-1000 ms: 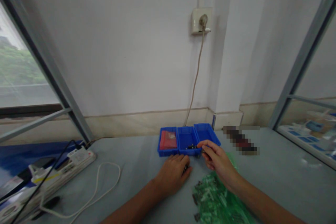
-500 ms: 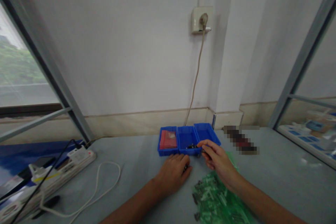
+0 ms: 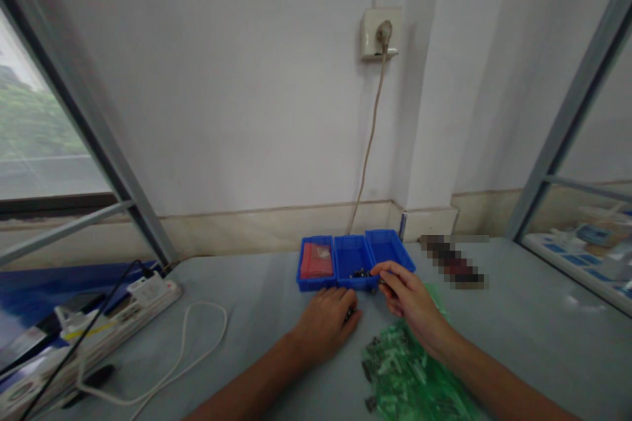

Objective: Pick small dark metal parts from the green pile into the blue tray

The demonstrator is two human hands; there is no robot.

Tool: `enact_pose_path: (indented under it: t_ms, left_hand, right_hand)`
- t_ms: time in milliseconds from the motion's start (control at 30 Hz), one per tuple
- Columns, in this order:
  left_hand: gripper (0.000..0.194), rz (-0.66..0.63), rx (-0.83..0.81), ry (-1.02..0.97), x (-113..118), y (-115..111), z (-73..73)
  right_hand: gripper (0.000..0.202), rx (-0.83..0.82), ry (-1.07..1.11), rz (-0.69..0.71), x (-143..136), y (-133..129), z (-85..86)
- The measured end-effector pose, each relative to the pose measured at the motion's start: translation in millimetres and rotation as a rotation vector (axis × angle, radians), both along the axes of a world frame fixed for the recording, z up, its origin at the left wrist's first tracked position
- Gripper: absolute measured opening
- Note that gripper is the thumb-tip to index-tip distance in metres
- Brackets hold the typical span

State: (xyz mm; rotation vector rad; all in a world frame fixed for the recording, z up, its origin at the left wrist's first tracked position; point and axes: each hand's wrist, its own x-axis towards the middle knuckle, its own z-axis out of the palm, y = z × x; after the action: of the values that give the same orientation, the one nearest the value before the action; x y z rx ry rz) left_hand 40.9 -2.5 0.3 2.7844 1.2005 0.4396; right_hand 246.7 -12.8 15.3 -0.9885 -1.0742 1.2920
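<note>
My left hand [image 3: 328, 325] rests on the table just in front of the blue bins, its fingers curled around small dark metal parts [image 3: 349, 313]. Over the front right of the middle blue bin [image 3: 353, 251], my right hand [image 3: 405, 296] pinches a small dark piece that is mostly hidden by the fingers. More small dark parts [image 3: 360, 273] lie at the front of that bin. The left blue bin [image 3: 316, 286] holds a red packet [image 3: 316, 262]. Nothing shows inside the right blue bin [image 3: 388, 247]. Beneath my right forearm lies a green plastic bag [image 3: 415, 375] with many small clear packets.
A power strip [image 3: 93, 348] with plugs and a looped white cable [image 3: 182, 348] occupy the table's left side. A blurred dark object [image 3: 454, 263] lies at the back right. Behind the bins, a cord [image 3: 370, 145] hangs from a wall socket [image 3: 370, 36].
</note>
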Motion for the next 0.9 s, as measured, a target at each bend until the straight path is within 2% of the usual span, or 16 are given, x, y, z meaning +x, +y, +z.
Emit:
enact_pose_path:
  t_ms: [200, 433, 900]
  left_hand:
    - [0.008, 0.001, -0.014, 0.004, 0.1, -0.7, 2.3]
    - [0.008, 0.008, -0.021, 0.012, 0.9, -1.0, 3.7]
    - [0.007, 0.0, -0.027, 0.007, 1.2, -1.3, 4.9]
  right_hand:
    - [0.032, 0.027, 0.023, -0.021, 1.4, 1.3, -3.4]
    - [0.038, 0.049, 0.01, -0.051, 0.3, 2.3, -1.2]
    - [0.034, 0.082, -0.136, -0.031, -0.5, -3.4, 3.6]
